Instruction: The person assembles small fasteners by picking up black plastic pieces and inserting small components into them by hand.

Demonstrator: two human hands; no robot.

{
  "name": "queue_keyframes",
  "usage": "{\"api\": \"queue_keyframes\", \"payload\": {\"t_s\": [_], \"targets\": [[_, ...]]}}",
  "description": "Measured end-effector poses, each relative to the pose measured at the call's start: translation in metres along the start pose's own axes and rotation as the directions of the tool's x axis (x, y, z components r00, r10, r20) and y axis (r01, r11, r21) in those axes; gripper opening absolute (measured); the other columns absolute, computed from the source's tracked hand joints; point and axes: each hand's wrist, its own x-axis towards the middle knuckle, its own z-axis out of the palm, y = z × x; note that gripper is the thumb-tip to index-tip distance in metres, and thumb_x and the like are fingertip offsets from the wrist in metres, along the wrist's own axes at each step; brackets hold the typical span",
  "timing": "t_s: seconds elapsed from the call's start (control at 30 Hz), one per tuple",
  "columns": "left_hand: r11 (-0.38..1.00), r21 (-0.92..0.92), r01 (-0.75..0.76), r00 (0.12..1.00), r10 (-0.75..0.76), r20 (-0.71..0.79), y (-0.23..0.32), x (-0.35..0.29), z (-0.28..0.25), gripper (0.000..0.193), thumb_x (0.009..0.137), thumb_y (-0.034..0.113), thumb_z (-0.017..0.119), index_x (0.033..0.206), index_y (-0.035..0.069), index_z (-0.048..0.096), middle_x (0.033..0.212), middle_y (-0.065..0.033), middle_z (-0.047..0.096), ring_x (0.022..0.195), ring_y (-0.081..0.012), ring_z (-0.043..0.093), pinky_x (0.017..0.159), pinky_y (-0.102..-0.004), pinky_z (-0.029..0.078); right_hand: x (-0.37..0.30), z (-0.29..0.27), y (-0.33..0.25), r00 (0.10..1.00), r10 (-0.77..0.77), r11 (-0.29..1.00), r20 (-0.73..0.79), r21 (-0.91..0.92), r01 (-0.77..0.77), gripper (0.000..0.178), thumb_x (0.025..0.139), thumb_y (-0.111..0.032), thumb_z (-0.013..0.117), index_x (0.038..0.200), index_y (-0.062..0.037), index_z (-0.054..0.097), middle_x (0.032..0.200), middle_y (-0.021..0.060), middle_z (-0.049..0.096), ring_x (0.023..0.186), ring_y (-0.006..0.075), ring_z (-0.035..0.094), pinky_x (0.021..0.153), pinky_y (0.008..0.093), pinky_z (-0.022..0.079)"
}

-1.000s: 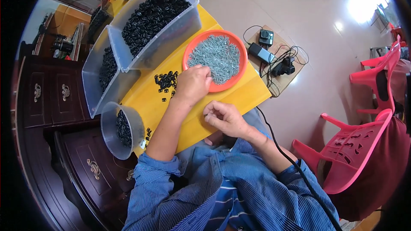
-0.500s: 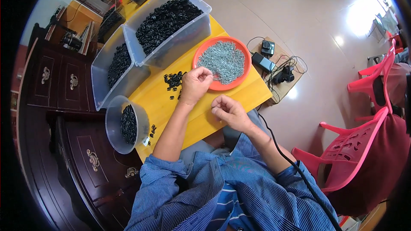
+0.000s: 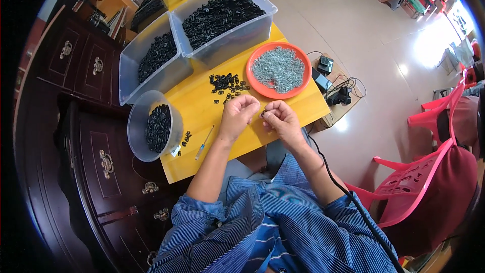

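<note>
Over the yellow table (image 3: 188,169), my left hand (image 3: 238,119) is closed in a pinch, its fingertips pointing at my other hand; whatever it grips is too small to make out. A small black plastic piece (image 3: 263,114) shows between thumb and finger of my right hand (image 3: 284,123), just beside the left fingertips. Loose black pieces of the same sort (image 3: 225,82) lie scattered beyond my left hand. Past both hands sits a red-orange plate (image 3: 254,87) heaped with small silvery metal pins or screws (image 3: 277,68).
Two clear bins (image 3: 230,40) of black pieces stand at the far left, and a round clear tub (image 3: 174,141) nearer. A thin pen-like tool (image 3: 204,142) lies left of my forearm. Right are cameras with cables (image 3: 339,96), pink chairs (image 3: 404,187); dark drawers (image 3: 101,167) stand left.
My left hand has left the plate's edge and come close to my right hand. The black piece now shows in my right fingers. The whole view has shifted a little.
</note>
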Motion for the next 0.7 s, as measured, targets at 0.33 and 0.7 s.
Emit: {"api": "queue_keyframes", "payload": {"t_s": [0.33, 0.7], "targets": [[0.984, 0.165, -0.066, 0.996, 0.074, -0.047, -0.013, -0.026, -0.014, 0.003, 0.095, 0.007, 0.067, 0.094, 0.004, 0.067, 0.078, 0.0062, 0.060, 0.064, -0.0005, 0.049, 0.056, -0.0184, 0.041, -0.003, 0.015, 0.008, 1.000, 0.005, 0.997, -0.023, -0.073, -0.007, 0.014, 0.096, -0.006, 0.065, 0.108, -0.0032, 0.059, 0.086, -0.0011, 0.065, 0.073, 0.0059, 0.061, 0.066, 0.0211, 0.049], [0.950, 0.296, -0.098, 0.993, 0.114, -0.035, -0.015, -0.026, -0.016, 0.006, 0.089, 0.007, 0.069, 0.091, 0.001, 0.068, 0.078, -0.0005, 0.068, 0.068, -0.0063, 0.062, 0.064, -0.0252, 0.052, 0.000, 0.014, 0.016, 0.999, 0.008, 0.986, -0.042, -0.164, -0.015, 0.012, 0.095, -0.005, 0.066, 0.105, -0.0027, 0.061, 0.082, -0.0024, 0.064, 0.070, 0.0045, 0.059, 0.063, 0.0205, 0.048]]}}
